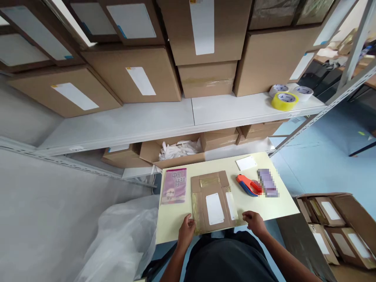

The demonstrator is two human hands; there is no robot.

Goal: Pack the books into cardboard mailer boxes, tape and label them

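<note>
A flat brown cardboard mailer (213,201) with white labels and yellowish tape lies on the pale yellow table (173,219), close to me. My left hand (187,226) grips its near left corner, fingers curled on the edge. My right hand (254,221) rests at its near right corner, fingers curled against the cardboard. A purple book (174,186) lies just left of the mailer. To the right lie a red and blue tape dispenser (247,185), a blurred purple item (267,182) and a white card (246,163).
White shelves (176,117) ahead carry stacked cardboard boxes (205,39) and tape rolls (284,100). An open box of white items (179,150) sits under the shelf. A clear plastic bag (123,239) lies at left. Flat mailers fill a carton (335,227) at right.
</note>
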